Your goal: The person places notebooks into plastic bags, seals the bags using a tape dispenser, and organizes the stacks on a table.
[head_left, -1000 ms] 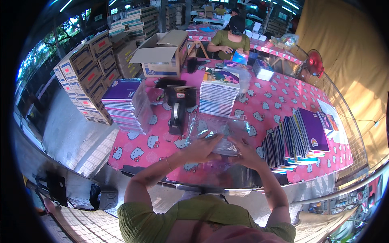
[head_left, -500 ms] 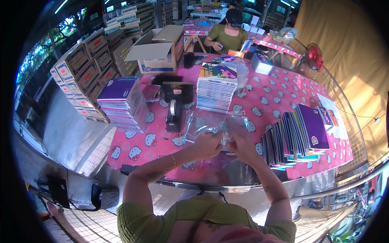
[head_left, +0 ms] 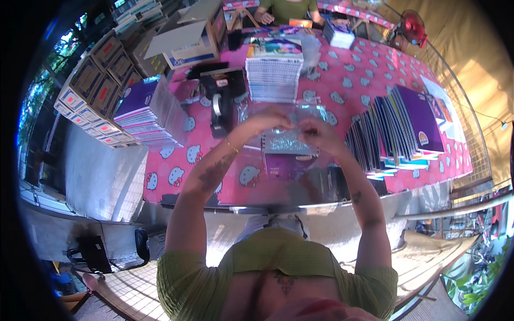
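A clear plastic bag (head_left: 289,142) lies crinkled and shiny in front of me, over or around a purple spiral notebook (head_left: 286,165); I cannot tell whether the notebook is inside. Its wire binding shows along the left side. My left hand (head_left: 272,119) is closed, fingertips pinching the plastic near its far part. Close by on the right, my right hand (head_left: 320,134) also pinches the plastic with bent fingers. A small gap separates the two hands. A black tape dispenser (head_left: 218,120) stands left of the bag. Just beyond the bag rises a tall stack of spiral notebooks (head_left: 273,77).
Bagged purple notebooks (head_left: 142,101) are stacked at the table's left. A leaning row of spiral notebooks (head_left: 383,134) occupies the right. An open carton (head_left: 193,48) stands far left, with stacked cartons (head_left: 96,96) beyond the edge. Across the table is another person (head_left: 286,12), near a red fan (head_left: 413,29).
The view has tilted down, so everything sits higher in the picture. My hands have moved slightly apart, and more of the notebook and the plastic shows between and below them.
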Available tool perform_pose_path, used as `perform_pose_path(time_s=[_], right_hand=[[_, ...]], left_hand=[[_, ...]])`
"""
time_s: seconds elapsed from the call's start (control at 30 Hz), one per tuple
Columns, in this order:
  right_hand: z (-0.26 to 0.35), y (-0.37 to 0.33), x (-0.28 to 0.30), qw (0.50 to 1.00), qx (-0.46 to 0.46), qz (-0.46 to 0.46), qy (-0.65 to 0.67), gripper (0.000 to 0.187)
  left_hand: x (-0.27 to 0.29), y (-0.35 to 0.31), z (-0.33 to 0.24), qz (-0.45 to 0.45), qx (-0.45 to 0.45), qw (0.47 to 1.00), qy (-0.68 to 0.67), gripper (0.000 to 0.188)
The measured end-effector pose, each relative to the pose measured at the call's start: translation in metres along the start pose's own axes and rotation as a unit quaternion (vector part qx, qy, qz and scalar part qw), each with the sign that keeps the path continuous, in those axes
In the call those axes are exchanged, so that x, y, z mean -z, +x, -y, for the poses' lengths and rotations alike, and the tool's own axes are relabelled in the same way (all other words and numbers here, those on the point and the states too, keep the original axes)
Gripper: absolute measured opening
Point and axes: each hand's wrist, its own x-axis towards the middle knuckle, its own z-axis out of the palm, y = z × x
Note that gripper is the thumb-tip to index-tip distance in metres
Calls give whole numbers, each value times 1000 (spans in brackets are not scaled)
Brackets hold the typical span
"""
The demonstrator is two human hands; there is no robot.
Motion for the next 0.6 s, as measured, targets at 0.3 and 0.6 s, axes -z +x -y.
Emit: perform_pose_path(time_s=[0.3, 0.6], right_hand=[[5, -3, -8, 992, 16, -29, -122, 34], [-11, -2, -3, 995, 12, -69, -76, 35]], left_hand=[[75, -87, 152, -569, 15, 680, 462, 35], [59, -85, 196, -555, 7, 770, -313, 18]])
